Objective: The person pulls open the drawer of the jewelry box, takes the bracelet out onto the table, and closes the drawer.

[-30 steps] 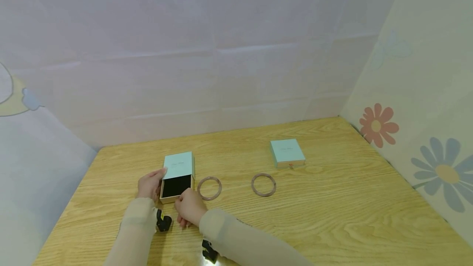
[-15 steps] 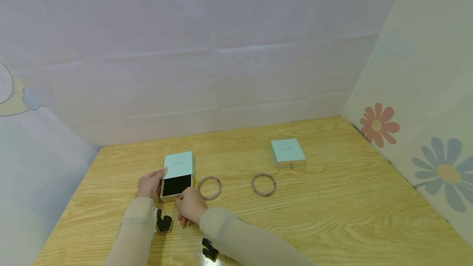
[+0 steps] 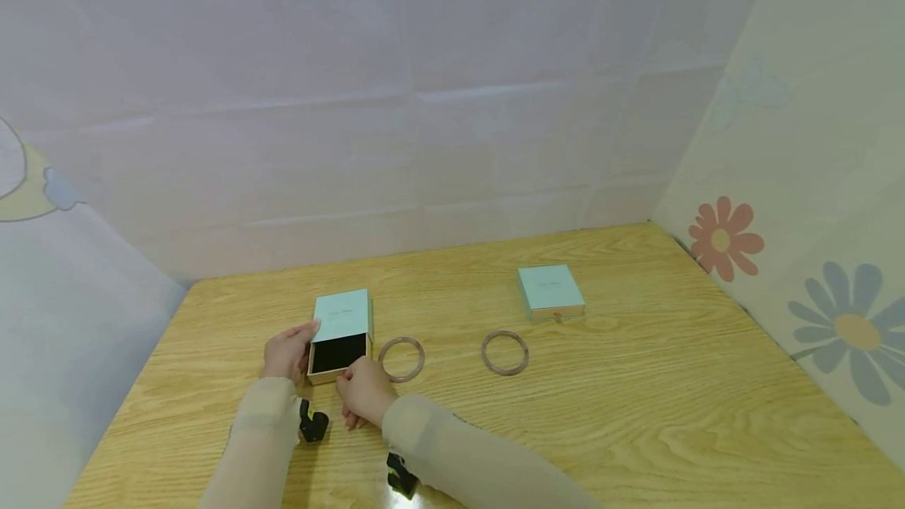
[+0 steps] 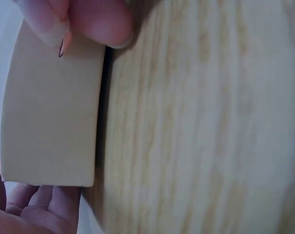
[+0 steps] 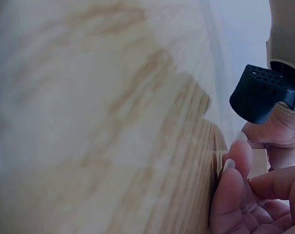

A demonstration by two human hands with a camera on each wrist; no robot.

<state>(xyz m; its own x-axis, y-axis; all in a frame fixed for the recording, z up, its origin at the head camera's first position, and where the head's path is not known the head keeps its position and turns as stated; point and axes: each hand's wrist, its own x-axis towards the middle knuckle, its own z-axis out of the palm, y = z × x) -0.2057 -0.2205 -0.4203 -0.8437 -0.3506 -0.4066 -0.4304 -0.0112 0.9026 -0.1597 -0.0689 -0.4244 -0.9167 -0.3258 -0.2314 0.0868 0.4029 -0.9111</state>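
On the left of the table stands a pale turquoise drawer-style jewelry box [image 3: 342, 315], its drawer [image 3: 339, 353] partly out and showing a black inside. My left hand [image 3: 287, 353] holds the box along its left side, thumb near the sleeve's edge. At the drawer's front is my right hand [image 3: 367, 393], fingers curled. The left wrist view shows the cream drawer front [image 4: 52, 122] close up, with right-hand fingertips [image 4: 101, 22] around a small pinkish pull tab [image 4: 64, 44]. Just right of the box lies a bangle [image 3: 401, 360]; neither hand grips it.
A second bangle [image 3: 505, 353] lies farther right on the wooden table [image 3: 636, 383]. Behind it sits another turquoise box [image 3: 550, 291], with its drawer in. A pale cloth wall [image 3: 424, 140] runs along the back, and a flower-printed one [image 3: 813, 179] borders the right.
The drawer has slid slightly back into its sleeve, so less black shows. My right hand has moved a little forward with it; the left hand stays where it was.
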